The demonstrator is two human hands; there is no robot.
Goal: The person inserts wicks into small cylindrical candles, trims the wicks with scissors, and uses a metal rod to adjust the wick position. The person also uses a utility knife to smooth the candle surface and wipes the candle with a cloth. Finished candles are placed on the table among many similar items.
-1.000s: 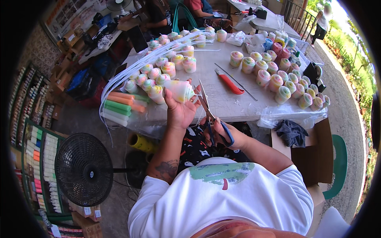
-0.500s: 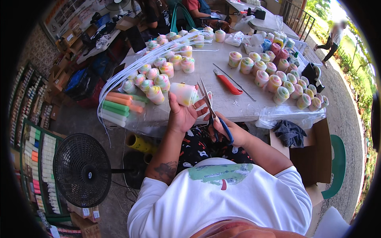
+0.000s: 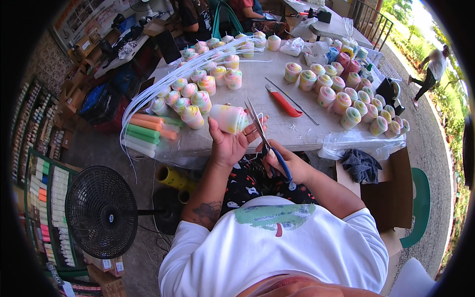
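Observation:
In my left hand lies a white candle with pastel patches, tipped on its side with its swirled top to the right. My right hand grips a pair of scissors with dark blue handles. Their slightly parted blades point up beside the candle's top, and a white wick shows next to them. Beyond my left hand stand several similar candles. A bundle of long white wicks lies across them.
A red-handled knife and a thin metal rod lie mid-table. Finished-looking swirled candles fill the right side. Coloured candle sticks sit at the left edge. A black fan stands left; an open cardboard box is at right.
The scissors' blades have shifted slightly left relative to the candle, and the wick beside them shows more. Outside, a walking person has moved right and nearer.

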